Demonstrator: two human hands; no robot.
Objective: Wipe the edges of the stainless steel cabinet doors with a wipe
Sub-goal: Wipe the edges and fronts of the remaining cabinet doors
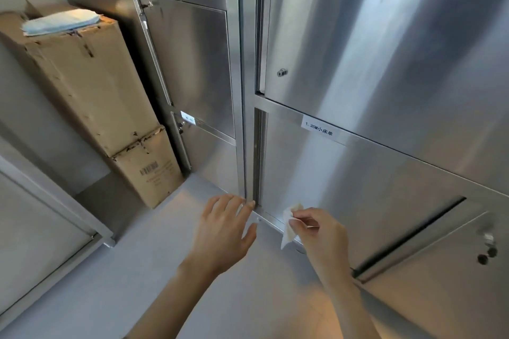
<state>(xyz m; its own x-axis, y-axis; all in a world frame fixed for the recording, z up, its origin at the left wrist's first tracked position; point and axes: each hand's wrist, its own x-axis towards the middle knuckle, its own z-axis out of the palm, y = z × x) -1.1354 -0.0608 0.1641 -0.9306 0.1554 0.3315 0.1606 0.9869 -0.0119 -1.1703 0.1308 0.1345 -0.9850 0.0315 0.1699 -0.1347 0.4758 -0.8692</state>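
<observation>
Right hand (319, 231), lower centre of frame, grip clamped on the wipe (287, 231) between thumb and fingers; wipe hangs against the bottom edge of the lower door (344, 181). Left hand (223, 228) just left of it, grip apart, fingertips at the foot of the post (249, 146). Wipe looks thin, limp, light, maybe damp: best bunched and pinched mid-sheet so a pad presses the edge. Boxes (91, 77) upper left.

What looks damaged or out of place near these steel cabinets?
The cardboard boxes stacked left of the cabinets look battered, with torn seams and ragged edges. The upper right door carries faint smudges near its top. Nothing else stands out.
</observation>
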